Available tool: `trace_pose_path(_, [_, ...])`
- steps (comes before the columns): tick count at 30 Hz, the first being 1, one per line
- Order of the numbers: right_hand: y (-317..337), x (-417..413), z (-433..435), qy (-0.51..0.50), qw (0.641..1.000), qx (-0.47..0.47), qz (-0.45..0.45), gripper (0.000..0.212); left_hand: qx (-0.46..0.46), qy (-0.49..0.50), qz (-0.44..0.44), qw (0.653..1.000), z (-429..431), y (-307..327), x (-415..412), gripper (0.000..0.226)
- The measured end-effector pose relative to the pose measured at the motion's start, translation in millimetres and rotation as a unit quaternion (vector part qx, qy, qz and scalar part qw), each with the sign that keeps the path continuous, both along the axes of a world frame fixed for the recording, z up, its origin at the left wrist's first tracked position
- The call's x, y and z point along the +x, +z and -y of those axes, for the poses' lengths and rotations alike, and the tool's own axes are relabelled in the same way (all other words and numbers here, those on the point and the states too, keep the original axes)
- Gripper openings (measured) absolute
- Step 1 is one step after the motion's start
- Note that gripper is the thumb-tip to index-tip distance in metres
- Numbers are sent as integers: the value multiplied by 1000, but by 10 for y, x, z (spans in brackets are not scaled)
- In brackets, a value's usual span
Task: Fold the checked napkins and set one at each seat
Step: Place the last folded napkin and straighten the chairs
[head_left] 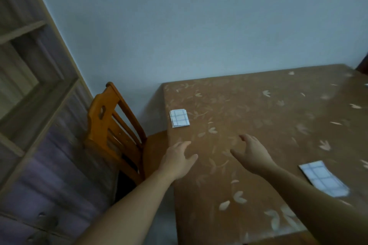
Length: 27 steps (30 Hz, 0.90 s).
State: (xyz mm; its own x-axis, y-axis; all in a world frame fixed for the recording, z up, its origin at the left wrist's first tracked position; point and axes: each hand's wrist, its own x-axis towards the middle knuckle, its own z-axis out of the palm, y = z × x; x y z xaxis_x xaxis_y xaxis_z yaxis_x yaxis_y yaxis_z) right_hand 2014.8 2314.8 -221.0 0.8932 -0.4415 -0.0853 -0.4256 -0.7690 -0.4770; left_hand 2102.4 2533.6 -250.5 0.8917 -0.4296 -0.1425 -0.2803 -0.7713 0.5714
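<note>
A wooden shelf unit (33,77) occupies the left side of the view, standing against a pale wall (199,26). Its contents are too blurred to identify.

To the right of the shelf unit stands an orange-brown wooden chair (111,129). Its seat is pushed in under the left edge of the table (268,121). The table is covered with a brown cloth printed with pale leaves.

The first napkin (179,118) lies flat on the table, just inside the left edge and directly in front of the chair. It is folded into a small white rectangle with a blue check.

The left hand (179,160) is over the left edge of the table, nearer the camera than the first napkin and clear of it. Its fingers are spread and relaxed, and it holds nothing.

The right hand (253,155) is over the table just to the right of the left hand, separated from it by a gap. Its fingers are loosely curved, the thumb points toward the left hand, and it holds nothing. Whether either hand touches the cloth cannot be determined.

The second napkin (323,179) lies flat near the right side of the view, beside the right forearm. It is folded in the same way and lies well apart from the first napkin.
</note>
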Motion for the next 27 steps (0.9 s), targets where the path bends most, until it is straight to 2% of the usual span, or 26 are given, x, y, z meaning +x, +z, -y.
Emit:
trace_pose_path(7, [240,-1014,238,22,1000,0,0,69,-4,3,8,1000,200,267,-977,54])
trace_pose_path(12, [296,-2070,727,54,999,4,5,69,-20,-4,-15,1000,762,327,-1957,54])
trace_pose_path(18, [443,-3248,1531,17,999,7,-32,66,-45,-19,-43,998,1516,479,-3034,55])
trace_pose_path(27, [279,-3428,2008,31,998,37,-32,65,-46,-13,-49,998,2119,443,-3322,54])
